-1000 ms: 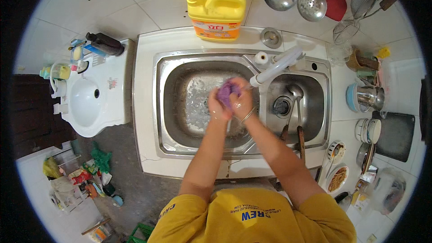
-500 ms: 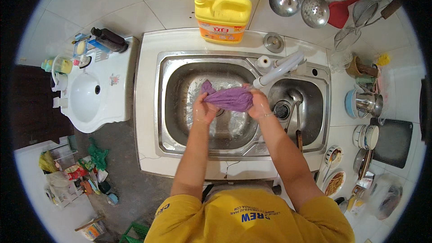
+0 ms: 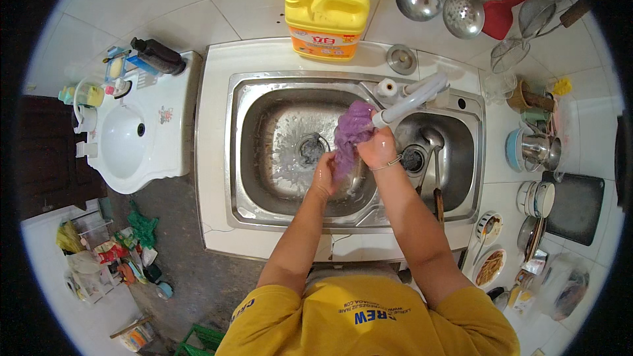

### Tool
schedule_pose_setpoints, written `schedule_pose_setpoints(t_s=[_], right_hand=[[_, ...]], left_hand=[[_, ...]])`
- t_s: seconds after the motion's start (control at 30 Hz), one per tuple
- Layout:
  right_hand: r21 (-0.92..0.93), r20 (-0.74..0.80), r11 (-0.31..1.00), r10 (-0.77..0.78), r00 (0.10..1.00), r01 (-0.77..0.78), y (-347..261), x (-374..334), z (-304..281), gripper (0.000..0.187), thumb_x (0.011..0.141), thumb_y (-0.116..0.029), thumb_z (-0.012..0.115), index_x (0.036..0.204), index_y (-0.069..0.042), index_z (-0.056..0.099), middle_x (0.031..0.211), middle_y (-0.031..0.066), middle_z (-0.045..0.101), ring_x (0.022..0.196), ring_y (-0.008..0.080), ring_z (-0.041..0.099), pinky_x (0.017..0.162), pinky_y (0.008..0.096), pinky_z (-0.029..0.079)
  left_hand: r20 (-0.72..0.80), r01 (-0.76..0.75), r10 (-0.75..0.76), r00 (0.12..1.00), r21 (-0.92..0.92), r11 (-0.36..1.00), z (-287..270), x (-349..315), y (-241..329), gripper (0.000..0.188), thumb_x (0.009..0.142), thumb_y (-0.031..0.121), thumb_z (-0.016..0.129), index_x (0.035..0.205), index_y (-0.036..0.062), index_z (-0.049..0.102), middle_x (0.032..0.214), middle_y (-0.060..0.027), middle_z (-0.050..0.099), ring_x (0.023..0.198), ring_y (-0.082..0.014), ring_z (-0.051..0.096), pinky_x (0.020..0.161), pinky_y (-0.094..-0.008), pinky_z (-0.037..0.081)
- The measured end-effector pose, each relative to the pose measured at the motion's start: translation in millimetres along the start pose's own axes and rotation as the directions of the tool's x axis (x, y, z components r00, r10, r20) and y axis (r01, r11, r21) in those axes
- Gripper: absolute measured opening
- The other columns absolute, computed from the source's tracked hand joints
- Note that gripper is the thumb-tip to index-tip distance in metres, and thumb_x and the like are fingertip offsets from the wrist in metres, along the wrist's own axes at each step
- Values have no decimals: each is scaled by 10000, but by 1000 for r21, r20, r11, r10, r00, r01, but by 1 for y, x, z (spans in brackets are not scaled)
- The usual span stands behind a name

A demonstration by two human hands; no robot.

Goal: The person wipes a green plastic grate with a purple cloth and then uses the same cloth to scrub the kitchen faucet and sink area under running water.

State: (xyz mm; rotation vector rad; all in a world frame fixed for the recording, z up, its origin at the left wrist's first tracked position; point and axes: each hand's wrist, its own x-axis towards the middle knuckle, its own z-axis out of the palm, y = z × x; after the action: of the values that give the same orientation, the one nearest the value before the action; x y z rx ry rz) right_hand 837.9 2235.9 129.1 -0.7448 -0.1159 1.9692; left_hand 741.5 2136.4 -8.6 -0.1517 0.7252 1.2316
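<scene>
A wet purple cloth hangs bunched between my two hands over the larger, left basin of the steel sink. Closed on the cloth's lower part is my left hand. My right hand, with a bracelet at the wrist, grips its right side just below the white faucet. The cloth's upper end reaches up beside the spout. Below it, the drain shows, with water spread over the basin floor.
In the right basin lies a long-handled ladle. A yellow detergent jug stands behind the sink, beside a round metal strainer plug. Dishes of food sit at the right. Ladles and strainers hang on the wall.
The cloth, earlier stretched sideways between my hands, is now bunched and nearly upright under the faucet. My left hand has moved right and slightly down, uncovering the drain.
</scene>
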Motion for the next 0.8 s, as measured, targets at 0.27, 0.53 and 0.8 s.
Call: schedule_pose_setpoints(t_s=[0.27, 0.53, 0.8], right_hand=[[-826, 85, 558, -22, 996, 83, 26, -30, -27, 300, 925, -227, 423, 1123, -16, 502, 999, 56, 582, 905, 141, 555, 711, 244, 468], [-771, 516, -415, 36, 856, 482, -15, -34, -39, 706, 688, -117, 647, 1304, -56, 308, 1376, 235, 218, 1251, 378, 275, 1028, 396, 267], [-555, 582, -535, 297, 757, 637, -19, 0, -2, 501, 718, -119, 576, 1194, -229, 470, 985, 110, 557, 873, 285, 584, 699, 411, 470]], left_hand=[[-42, -31, 47, 998, 308, 951, 90, -34, 55, 347, 812, 177, 532, 1144, 101, 467, 1055, -75, 556, 912, -207, 574, 708, -383, 519], [9, 171, -175, 985, 149, 974, 87, -60, 94, 344, 759, 138, 528, 1080, 34, 460, 841, -106, 561, 561, -151, 501, 371, -215, 348], [49, 285, -355, 934, 499, 819, 94, -74, 113, 346, 797, 272, 613, 1051, 67, 498, 789, -86, 571, 511, -130, 497, 390, -251, 397]])
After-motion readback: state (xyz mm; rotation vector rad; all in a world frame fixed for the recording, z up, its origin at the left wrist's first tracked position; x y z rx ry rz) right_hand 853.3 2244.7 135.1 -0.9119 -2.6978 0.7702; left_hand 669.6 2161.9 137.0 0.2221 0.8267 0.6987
